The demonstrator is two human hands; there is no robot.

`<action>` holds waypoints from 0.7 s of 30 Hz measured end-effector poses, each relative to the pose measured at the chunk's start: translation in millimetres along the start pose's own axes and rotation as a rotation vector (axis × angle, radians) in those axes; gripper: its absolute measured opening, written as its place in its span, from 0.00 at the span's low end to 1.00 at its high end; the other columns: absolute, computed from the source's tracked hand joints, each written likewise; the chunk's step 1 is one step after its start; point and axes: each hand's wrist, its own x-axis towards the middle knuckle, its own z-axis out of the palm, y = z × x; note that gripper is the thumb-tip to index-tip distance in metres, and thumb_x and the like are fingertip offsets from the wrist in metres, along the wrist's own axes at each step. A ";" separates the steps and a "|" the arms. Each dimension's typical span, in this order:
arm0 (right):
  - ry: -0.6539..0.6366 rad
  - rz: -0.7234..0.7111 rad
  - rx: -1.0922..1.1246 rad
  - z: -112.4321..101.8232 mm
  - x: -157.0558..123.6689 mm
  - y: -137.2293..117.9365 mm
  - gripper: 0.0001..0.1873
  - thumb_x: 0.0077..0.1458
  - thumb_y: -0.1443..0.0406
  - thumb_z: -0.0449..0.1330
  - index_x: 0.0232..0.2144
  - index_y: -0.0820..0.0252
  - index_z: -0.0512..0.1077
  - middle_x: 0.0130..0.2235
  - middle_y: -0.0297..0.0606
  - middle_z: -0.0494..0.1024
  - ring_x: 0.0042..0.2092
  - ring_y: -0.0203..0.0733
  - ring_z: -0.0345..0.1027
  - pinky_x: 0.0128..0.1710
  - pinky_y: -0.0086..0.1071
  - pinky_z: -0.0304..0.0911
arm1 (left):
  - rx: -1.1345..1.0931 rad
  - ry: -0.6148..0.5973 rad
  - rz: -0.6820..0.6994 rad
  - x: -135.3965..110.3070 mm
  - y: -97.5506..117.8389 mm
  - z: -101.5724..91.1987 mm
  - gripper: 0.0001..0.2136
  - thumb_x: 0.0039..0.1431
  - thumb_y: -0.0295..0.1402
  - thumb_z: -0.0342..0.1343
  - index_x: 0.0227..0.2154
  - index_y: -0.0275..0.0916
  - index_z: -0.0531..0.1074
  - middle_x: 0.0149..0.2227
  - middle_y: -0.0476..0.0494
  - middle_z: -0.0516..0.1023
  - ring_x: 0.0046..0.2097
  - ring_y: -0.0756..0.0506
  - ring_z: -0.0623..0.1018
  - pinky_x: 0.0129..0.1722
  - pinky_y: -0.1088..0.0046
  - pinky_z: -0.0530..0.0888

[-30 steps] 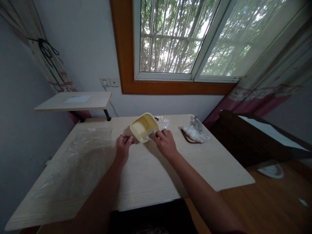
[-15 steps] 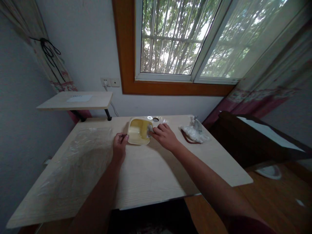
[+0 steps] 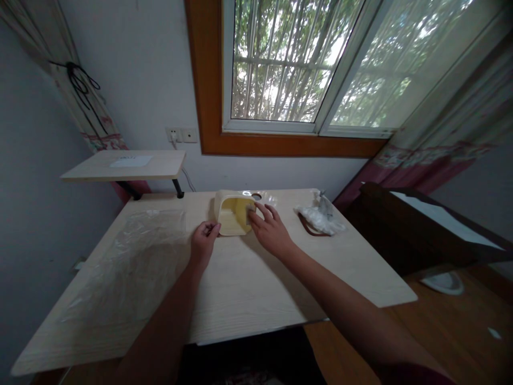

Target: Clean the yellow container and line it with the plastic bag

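Observation:
A pale yellow plastic bowl [image 3: 232,215] stands tilted on the light wood-grain tabletop [image 3: 280,283], with its inside facing my right hand. My right hand [image 3: 270,230] is at the bowl's right side, its thumb and fingers around a small grey piece [image 3: 250,213] on the bowl's wall. My left hand [image 3: 204,243] rests just left of the bowl, its fingertips pinched together and close to the bowl. I see nothing clearly held in those fingers.
A clear plastic sheet [image 3: 132,262] lies on the table's left part. Crumpled white plastic [image 3: 320,220] with a brown strap sits to the right. A wall-side shelf board [image 3: 124,163] stands behind the table, and dark furniture [image 3: 404,227] stands beyond the table's right edge.
The bowl has turned, and its opening now faces my right hand. My left hand has moved slightly down and toward the bowl. The camera has shifted a little.

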 end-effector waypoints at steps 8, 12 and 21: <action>-0.075 0.035 -0.043 -3.6 -2.2 -31.2 0.21 0.66 0.72 0.48 0.57 0.73 0.72 0.62 0.55 0.71 0.71 0.54 0.46 0.66 0.51 0.52 | 0.005 0.014 0.001 -1.8 -5.9 7.0 0.13 0.52 0.43 0.65 0.31 0.39 0.73 0.28 0.49 0.77 0.31 0.47 0.78 0.33 0.74 0.74; -0.201 0.115 -0.017 -6.7 1.5 -50.8 0.18 0.66 0.72 0.48 0.50 0.73 0.75 0.47 0.58 0.80 0.58 0.57 0.65 0.50 0.46 0.66 | 0.015 0.013 -0.003 -3.1 -10.2 9.9 0.14 0.53 0.44 0.64 0.32 0.39 0.73 0.29 0.49 0.77 0.32 0.47 0.78 0.34 0.73 0.75; -0.433 0.217 0.191 -3.2 25.4 -48.4 0.15 0.63 0.71 0.52 0.47 0.67 0.75 0.45 0.52 0.81 0.47 0.52 0.74 0.43 0.38 0.69 | 0.037 -0.029 -0.010 -3.4 -10.1 11.0 0.14 0.54 0.44 0.63 0.32 0.39 0.72 0.29 0.50 0.76 0.32 0.48 0.77 0.34 0.74 0.73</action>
